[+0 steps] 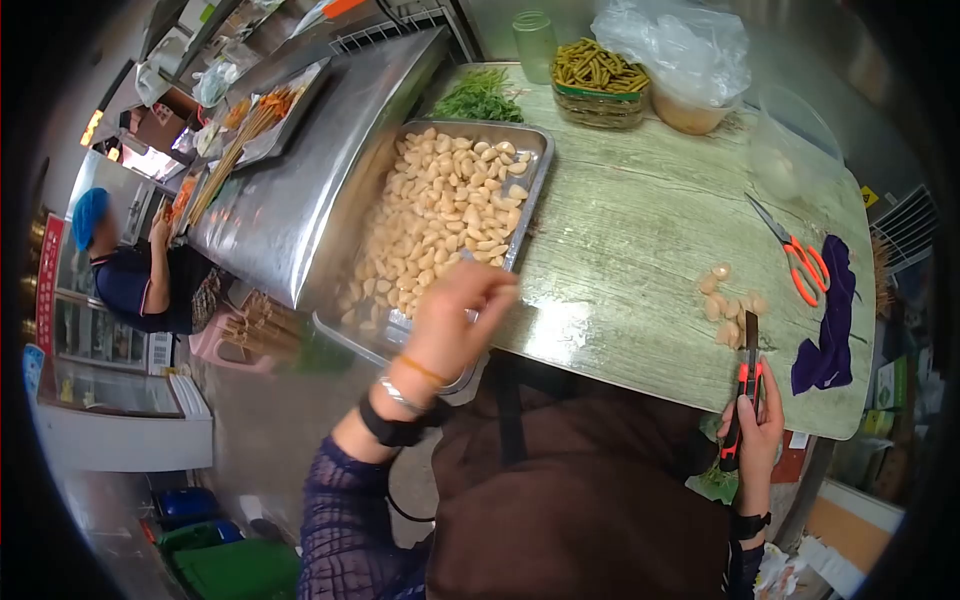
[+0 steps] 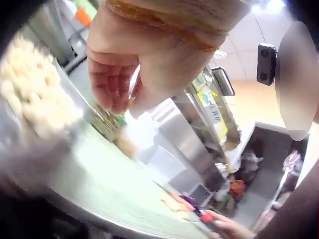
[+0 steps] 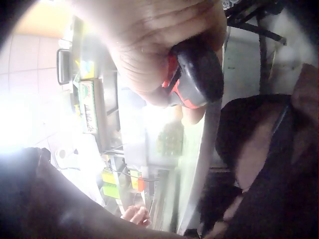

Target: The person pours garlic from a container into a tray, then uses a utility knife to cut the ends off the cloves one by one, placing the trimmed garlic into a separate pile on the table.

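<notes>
A brown apron (image 1: 580,500) fills the near foreground, with the arms reaching past it on either side to the pale wood-grain desk (image 1: 620,240). The right hand (image 1: 752,420) is curled round the black-and-orange handle of a knife (image 1: 746,385) at the near desk edge. The blade points away from the body, and its tip is just beside a small heap of peeled cloves (image 1: 728,300) on the desk. The right wrist view shows the fingers wrapped tight on that handle (image 3: 197,74). The left hand (image 1: 455,320) hovers over the near corner of a metal tray (image 1: 535,150) spread with many more pale cloves (image 1: 440,220). Its fingertips (image 2: 112,97) are bunched and point downward; whether they pinch a clove cannot be told. Beyond the heap lie orange-handled scissors (image 1: 800,262) and, beside them, a purple cloth (image 1: 830,320). Leafy greens (image 1: 480,97) and a tub of green pods (image 1: 598,85) sit at the far edge.
</notes>
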Demonstrator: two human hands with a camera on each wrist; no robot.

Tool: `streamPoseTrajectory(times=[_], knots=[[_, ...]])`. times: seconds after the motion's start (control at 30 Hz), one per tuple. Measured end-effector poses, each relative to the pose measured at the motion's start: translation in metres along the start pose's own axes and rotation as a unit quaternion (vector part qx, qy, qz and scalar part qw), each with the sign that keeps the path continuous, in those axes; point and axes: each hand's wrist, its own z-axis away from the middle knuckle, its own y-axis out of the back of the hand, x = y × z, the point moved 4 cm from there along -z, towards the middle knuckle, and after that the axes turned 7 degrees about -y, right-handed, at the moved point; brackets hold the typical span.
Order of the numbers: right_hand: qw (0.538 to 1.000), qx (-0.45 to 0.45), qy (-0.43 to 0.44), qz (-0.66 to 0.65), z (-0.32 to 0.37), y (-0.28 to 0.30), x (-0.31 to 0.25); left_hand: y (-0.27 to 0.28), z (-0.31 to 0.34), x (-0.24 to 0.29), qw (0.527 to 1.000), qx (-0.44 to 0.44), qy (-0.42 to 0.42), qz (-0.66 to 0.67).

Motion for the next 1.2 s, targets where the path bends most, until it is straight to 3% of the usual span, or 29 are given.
streamPoseTrajectory(times=[0.1,0.27,0.37,0.4,0.5,0.6,0.7,0.8,0.9,1.0,1.1,1.17,1.2], knots=[[1.000,0.005,0.003,0.014,0.000,-0.001,-0.001,0.041,0.024,-0.040,0.982,-0.116,0.077,-0.126],[0.999,0.030,-0.019,0.032,-0.001,-0.003,-0.004,0.049,0.029,-0.067,0.980,-0.139,0.060,-0.129],[0.999,0.026,-0.023,0.042,-0.003,-0.003,-0.005,0.032,0.016,-0.062,0.975,-0.132,-0.086,-0.154],[0.998,0.026,-0.024,0.045,-0.003,-0.002,-0.005,0.026,0.014,-0.061,0.971,-0.151,-0.072,-0.170],[0.999,0.019,-0.028,0.041,-0.003,-0.003,-0.008,0.022,0.018,-0.080,0.980,-0.157,-0.020,-0.122],[0.999,0.020,-0.034,0.029,-0.002,-0.006,-0.010,0.032,0.026,-0.087,0.992,-0.108,0.057,0.017],[0.999,0.012,-0.032,0.034,-0.002,-0.005,-0.009,0.041,0.030,-0.083,0.992,-0.113,0.042,-0.039],[0.999,0.014,-0.030,0.036,-0.002,-0.004,-0.010,0.047,0.032,-0.081,0.992,-0.079,0.101,0.015],[0.999,0.017,-0.029,0.030,-0.003,-0.005,-0.008,0.043,0.043,-0.105,0.958,-0.083,0.204,0.181],[0.999,0.016,-0.028,0.031,-0.003,-0.004,-0.009,0.040,0.046,-0.105,0.897,-0.059,0.263,0.350],[0.999,0.011,-0.028,0.034,-0.003,-0.004,-0.009,0.042,0.047,-0.102,0.910,-0.082,0.280,0.294],[0.999,0.013,-0.027,0.037,-0.004,-0.003,-0.008,0.048,0.039,-0.089,0.963,-0.206,0.156,0.078],[0.999,0.015,-0.028,0.038,-0.004,-0.003,-0.006,0.049,0.035,-0.082,0.961,-0.262,0.088,-0.034]])
